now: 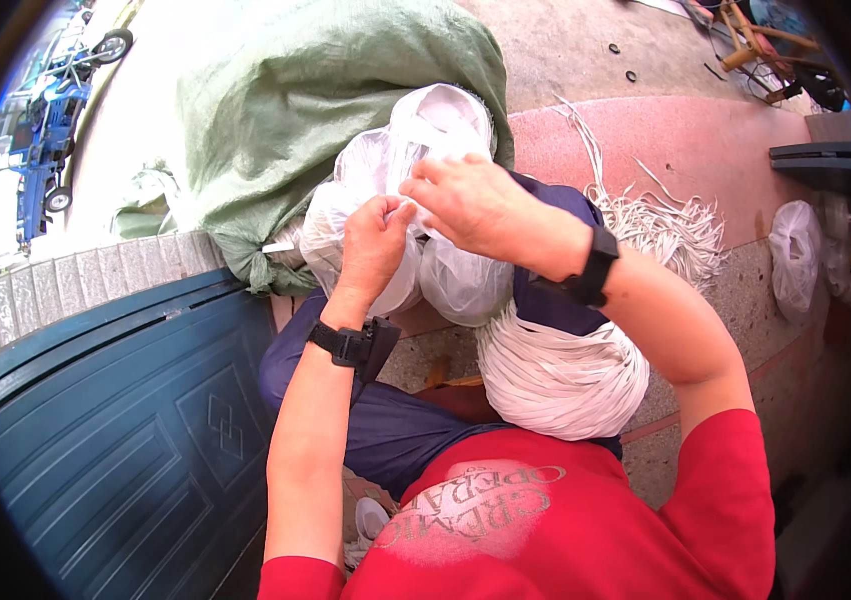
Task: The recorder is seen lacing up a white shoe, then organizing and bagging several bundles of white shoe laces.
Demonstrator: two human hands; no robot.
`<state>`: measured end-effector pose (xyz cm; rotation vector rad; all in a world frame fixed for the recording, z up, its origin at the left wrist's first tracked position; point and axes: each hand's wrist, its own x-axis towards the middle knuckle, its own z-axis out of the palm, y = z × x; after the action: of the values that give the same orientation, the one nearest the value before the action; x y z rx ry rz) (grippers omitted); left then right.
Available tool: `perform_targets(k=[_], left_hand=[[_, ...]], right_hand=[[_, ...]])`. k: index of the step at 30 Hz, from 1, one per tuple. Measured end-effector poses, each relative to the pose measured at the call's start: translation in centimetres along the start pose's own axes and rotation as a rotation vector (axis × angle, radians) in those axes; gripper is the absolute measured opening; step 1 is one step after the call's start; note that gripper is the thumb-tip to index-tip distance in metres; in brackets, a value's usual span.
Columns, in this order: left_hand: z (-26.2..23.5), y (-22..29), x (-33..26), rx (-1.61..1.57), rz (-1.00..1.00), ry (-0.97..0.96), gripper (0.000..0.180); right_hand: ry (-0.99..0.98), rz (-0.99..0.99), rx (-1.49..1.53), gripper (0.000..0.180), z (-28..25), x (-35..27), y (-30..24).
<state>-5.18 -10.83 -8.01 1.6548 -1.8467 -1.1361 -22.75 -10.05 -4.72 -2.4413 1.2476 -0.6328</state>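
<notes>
My left hand is closed, its thumb and finger pinched together. Beside it, almost meeting its fingertips, my right hand has its fingers curled in. What lies in the two pinches is too small to make out. Just under both hands are thin white plastic bags with rounded, pale contents. They rest against a big green woven sack. A thick bundle of white flat strips hangs over my right leg, below my right forearm. Black straps circle both wrists.
More loose white strips are heaped on the floor at right. Farther right sits a white plastic bag. A blue panelled door stands close on my left. A wooden frame is at far right, and a blue vehicle far left.
</notes>
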Motion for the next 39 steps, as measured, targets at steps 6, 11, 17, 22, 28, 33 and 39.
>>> perform_targets(k=[6, 11, 17, 22, 28, 33, 39], left_hand=[[-0.5, -0.4, -0.6, -0.069, 0.009, -0.015, 0.023], [-0.8, -0.6, -0.6, 0.042, 0.096, -0.038, 0.024], [-1.9, -1.1, -0.2, -0.095, 0.039, -0.116, 0.026], [-2.3, -1.7, 0.1, -0.122, 0.079, -0.132, 0.025], [-1.8, -1.6, -0.2, -0.126, 0.036, -0.123, 0.023], [-1.9, -1.4, -1.0, 0.039, 0.172, -0.021, 0.021], [-1.0, -1.4, -1.2, 0.126, 0.386, 0.105, 0.017]], right_hand=[[-0.036, 0.019, -0.125, 0.011, 2.4, 0.2, 0.3], [-0.071, 0.003, -0.236, 0.008, 1.8, -0.3, 0.2], [-0.239, -0.074, -0.307, 0.005, 0.8, -0.9, -0.3], [-0.268, -0.229, -0.313, 0.004, 0.3, -1.3, 0.6], [-0.236, -0.172, -0.282, 0.004, -0.5, -0.4, 2.4], [-0.102, -0.046, 0.075, 0.024, -0.3, -0.3, 2.1], [-0.359, 0.23, 0.153, 0.032, 2.5, 0.4, 0.6]])
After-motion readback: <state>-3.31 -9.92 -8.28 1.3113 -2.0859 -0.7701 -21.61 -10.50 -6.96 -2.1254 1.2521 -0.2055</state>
